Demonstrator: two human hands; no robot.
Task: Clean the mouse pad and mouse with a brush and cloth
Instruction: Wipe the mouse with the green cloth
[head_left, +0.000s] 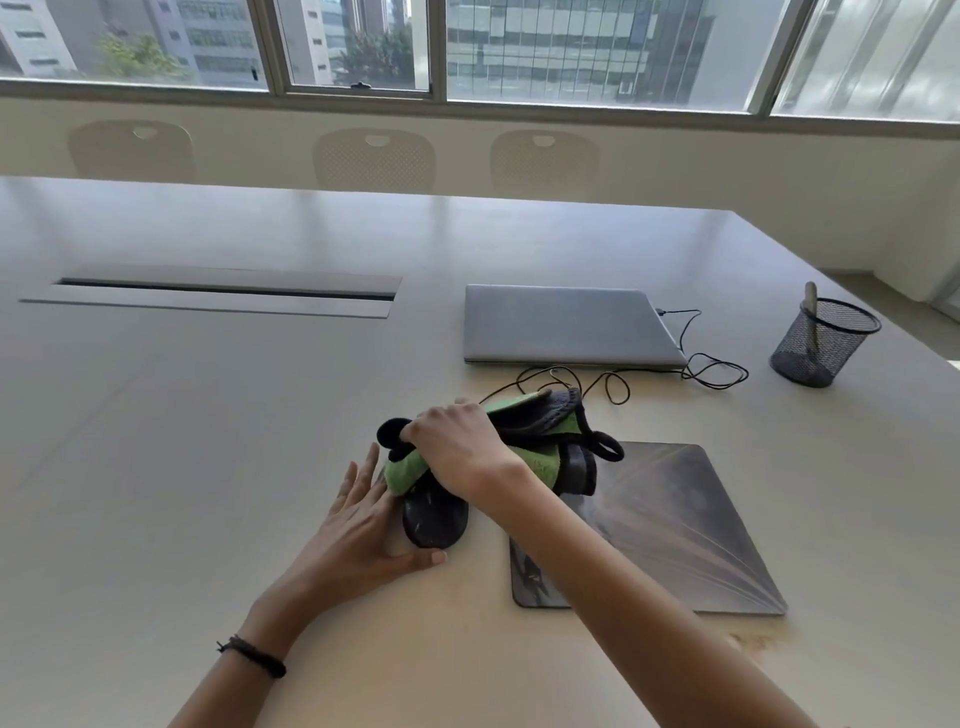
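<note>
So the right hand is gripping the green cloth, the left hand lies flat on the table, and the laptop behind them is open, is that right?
Not quite. The laptop is closed, with its lid flat down, as the head view shows. The rest holds: the right hand grips the green cloth, and the left hand lies flat on the table.

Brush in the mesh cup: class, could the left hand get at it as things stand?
Probably not easily. The left hand lies flat at the left, the right arm crosses between, and the brush stands in the mesh cup far right.
</note>
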